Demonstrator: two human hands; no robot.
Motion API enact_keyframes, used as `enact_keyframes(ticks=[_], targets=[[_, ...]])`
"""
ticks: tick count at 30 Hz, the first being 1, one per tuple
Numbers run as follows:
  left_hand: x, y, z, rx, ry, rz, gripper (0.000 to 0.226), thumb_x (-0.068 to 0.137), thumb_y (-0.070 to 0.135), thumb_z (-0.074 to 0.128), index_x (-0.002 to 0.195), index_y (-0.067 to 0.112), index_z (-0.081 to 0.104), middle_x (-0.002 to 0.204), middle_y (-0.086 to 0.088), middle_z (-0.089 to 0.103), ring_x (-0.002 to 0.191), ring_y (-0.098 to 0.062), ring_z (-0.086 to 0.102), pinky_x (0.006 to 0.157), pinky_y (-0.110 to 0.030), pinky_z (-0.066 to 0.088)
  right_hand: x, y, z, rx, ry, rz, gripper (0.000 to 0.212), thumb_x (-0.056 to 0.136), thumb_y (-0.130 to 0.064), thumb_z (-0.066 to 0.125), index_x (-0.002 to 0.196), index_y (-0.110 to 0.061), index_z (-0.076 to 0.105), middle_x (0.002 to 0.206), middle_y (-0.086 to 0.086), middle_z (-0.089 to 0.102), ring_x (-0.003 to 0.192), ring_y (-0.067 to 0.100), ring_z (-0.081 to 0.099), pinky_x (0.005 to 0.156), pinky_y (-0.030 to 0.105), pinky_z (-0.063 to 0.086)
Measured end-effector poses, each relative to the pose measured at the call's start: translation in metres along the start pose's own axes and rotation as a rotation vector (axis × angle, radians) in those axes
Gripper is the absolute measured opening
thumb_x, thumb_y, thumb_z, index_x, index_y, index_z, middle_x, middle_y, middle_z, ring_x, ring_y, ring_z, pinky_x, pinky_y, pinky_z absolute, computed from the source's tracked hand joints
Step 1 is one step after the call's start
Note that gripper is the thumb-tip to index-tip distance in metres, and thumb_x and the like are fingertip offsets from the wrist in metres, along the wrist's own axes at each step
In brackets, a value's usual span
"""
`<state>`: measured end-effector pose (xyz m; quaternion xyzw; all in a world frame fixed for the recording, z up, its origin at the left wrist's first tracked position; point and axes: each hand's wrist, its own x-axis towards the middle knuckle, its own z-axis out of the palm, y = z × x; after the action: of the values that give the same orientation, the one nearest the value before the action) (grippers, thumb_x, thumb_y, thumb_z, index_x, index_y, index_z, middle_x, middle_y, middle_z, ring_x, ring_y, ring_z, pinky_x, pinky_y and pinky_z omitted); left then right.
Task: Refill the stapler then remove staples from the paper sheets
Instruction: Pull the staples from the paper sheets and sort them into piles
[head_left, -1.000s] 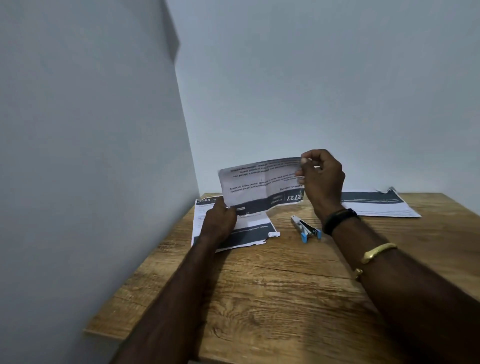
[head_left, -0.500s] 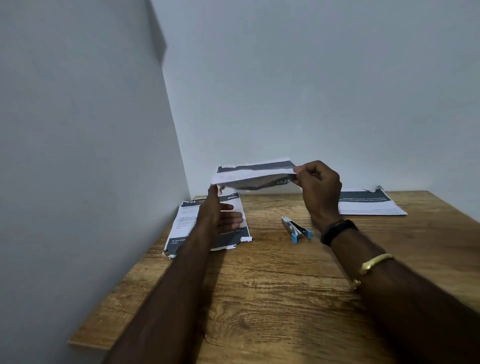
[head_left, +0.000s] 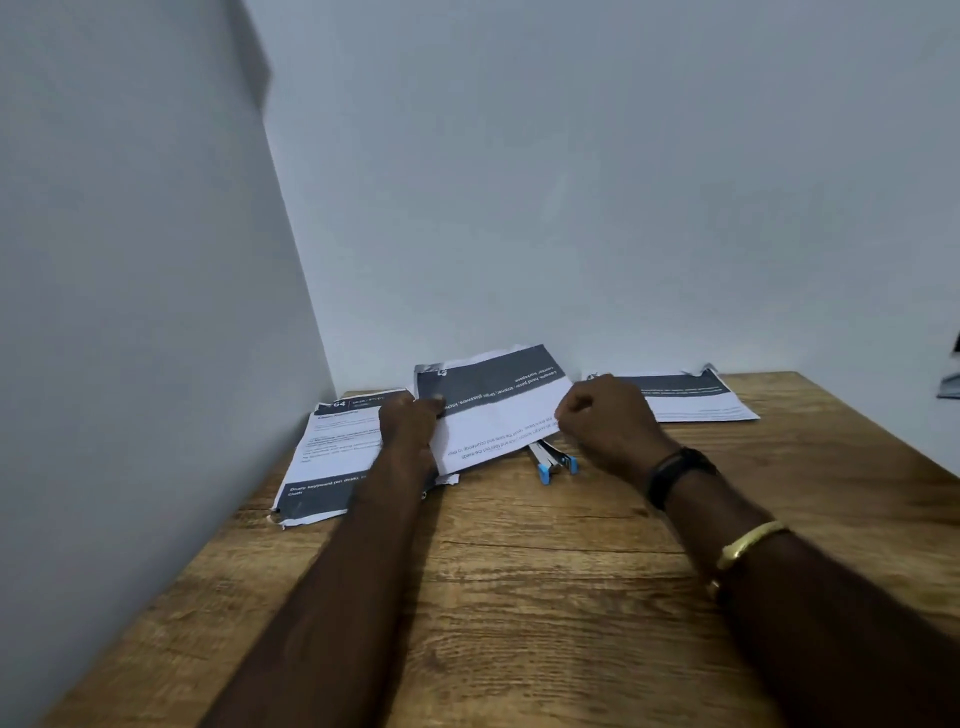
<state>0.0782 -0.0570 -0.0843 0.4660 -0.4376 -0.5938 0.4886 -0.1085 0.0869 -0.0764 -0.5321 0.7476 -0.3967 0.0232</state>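
Note:
A printed paper sheet (head_left: 493, 410) with a dark band is held tilted just above the wooden table (head_left: 519, 597), its text upside down. My left hand (head_left: 410, 421) grips its left edge, thumb on top. My right hand (head_left: 608, 421) pinches its right edge with curled fingers. Partly under the sheet's lower right corner lies a small blue and silver stapler (head_left: 553, 460). A second printed sheet (head_left: 332, 457) rests flat on the table under my left forearm. A third sheet (head_left: 691, 397) lies flat at the back right, behind my right hand.
Grey walls close the table on the left and at the back. The table's left edge runs along the left wall. A dark object (head_left: 953, 384) shows at the far right edge of view.
The held sheet has come down from mid-air to just above the table and turned its printed face up. My left hand has taken hold of its left edge again.

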Motion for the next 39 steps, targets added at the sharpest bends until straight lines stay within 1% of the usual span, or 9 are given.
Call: enact_keyframes(ticks=[3,7,11,14,17,20,27,33,39], targets=[[0.001,-0.006,0.006,0.054,0.05,0.105,0.012,0.085,0.004,0.071,0.088,0.009,0.061,0.09,-0.016,0.06,0.085,-0.025,0.057,0.096,-0.064,0.054,-0.001,-0.011,0.0,-0.139,-0.099,0.071,0.013,0.077,-0.027,0.071,0.072,-0.015,0.073,0.079,-0.003,0.075,0.084,0.019,0.07,0.077,0.039,0.06],[0.002,-0.009,0.008,0.088,0.079,0.16,0.007,0.086,0.007,0.07,0.081,0.008,0.066,0.095,-0.021,0.071,0.091,-0.032,0.069,0.093,-0.061,0.057,-0.004,-0.024,0.005,-0.319,-0.249,0.131,0.048,0.066,-0.059,0.082,0.089,-0.019,0.07,0.092,0.0,0.073,0.091,0.023,0.069,0.082,0.037,0.059],[0.005,-0.013,0.01,0.115,0.075,0.163,0.007,0.085,0.009,0.072,0.091,0.008,0.069,0.108,-0.026,0.073,0.105,-0.042,0.071,0.093,-0.06,0.057,-0.003,-0.024,0.009,-0.321,-0.258,0.157,0.039,0.062,-0.04,0.083,0.092,-0.018,0.07,0.094,0.003,0.073,0.093,0.025,0.069,0.078,0.034,0.06],[0.004,-0.015,0.01,0.138,0.077,0.184,0.015,0.084,0.009,0.072,0.099,0.009,0.068,0.115,-0.023,0.071,0.108,-0.041,0.069,0.097,-0.057,0.056,0.005,-0.018,0.006,-0.147,-0.316,0.24,0.027,0.065,-0.035,0.077,0.081,-0.013,0.073,0.078,0.004,0.076,0.07,0.02,0.072,0.06,0.03,0.058],[0.003,-0.015,0.01,0.169,0.097,0.21,0.031,0.085,0.009,0.071,0.115,0.004,0.069,0.122,-0.022,0.069,0.113,-0.039,0.068,0.1,-0.054,0.054,0.011,-0.007,0.0,0.213,-0.391,0.392,0.022,0.068,-0.028,0.073,0.083,-0.013,0.069,0.064,0.003,0.064,0.043,0.017,0.054,0.042,0.02,0.04],[0.003,-0.015,0.01,0.174,0.107,0.208,0.035,0.087,0.01,0.07,0.121,0.006,0.069,0.123,-0.019,0.07,0.116,-0.038,0.067,0.103,-0.053,0.053,0.013,0.005,-0.011,0.484,-0.462,0.544,0.022,0.07,-0.026,0.069,0.084,-0.011,0.063,0.062,0.006,0.063,0.042,0.016,0.053,0.04,0.016,0.034],[0.003,-0.016,0.01,0.258,0.176,0.28,0.016,0.091,0.021,0.066,0.096,0.007,0.072,0.1,-0.017,0.074,0.1,-0.037,0.069,0.089,-0.044,0.056,0.023,0.009,-0.029,0.881,-0.615,0.603,0.025,0.085,-0.029,0.059,0.098,-0.008,0.066,0.072,0.012,0.067,0.046,0.013,0.054,0.036,0.015,0.034],[0.01,-0.017,0.006,0.318,0.263,0.303,0.016,0.091,0.021,0.067,0.096,0.007,0.071,0.103,-0.013,0.073,0.1,-0.034,0.067,0.084,-0.034,0.05,0.022,0.014,-0.039,1.144,-0.529,0.61,0.031,0.087,-0.029,0.06,0.105,-0.005,0.065,0.073,0.01,0.064,0.046,0.012,0.051,0.039,0.016,0.034],[0.011,-0.02,0.004,0.326,0.279,0.319,0.02,0.093,0.023,0.068,0.104,0.007,0.073,0.108,-0.012,0.074,0.104,-0.034,0.067,0.086,-0.031,0.048,0.023,0.009,-0.032,1.273,-0.147,0.497,0.016,0.092,-0.022,0.07,0.098,-0.008,0.066,0.085,0.017,0.074,0.069,0.025,0.07,0.045,0.022,0.052]])
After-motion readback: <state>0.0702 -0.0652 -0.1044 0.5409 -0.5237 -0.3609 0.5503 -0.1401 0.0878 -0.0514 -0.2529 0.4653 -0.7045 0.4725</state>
